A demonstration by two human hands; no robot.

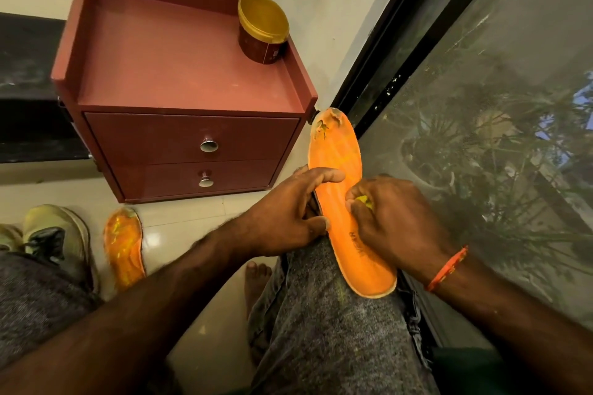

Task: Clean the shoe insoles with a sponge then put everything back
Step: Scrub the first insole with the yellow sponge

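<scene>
Two insoles: left hand (288, 212) grips one insole (343, 202), right hand (391, 218) pinches sponge (364, 200); the other (123, 247) lies on the floor.

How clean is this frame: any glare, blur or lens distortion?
Head view: wide-angle bending bows the dark window frame and maroon two-drawer cabinet; warm indoor light; glare on the orange insole on the floor and glossy tiles; the insole on the knee is sharp.
</scene>
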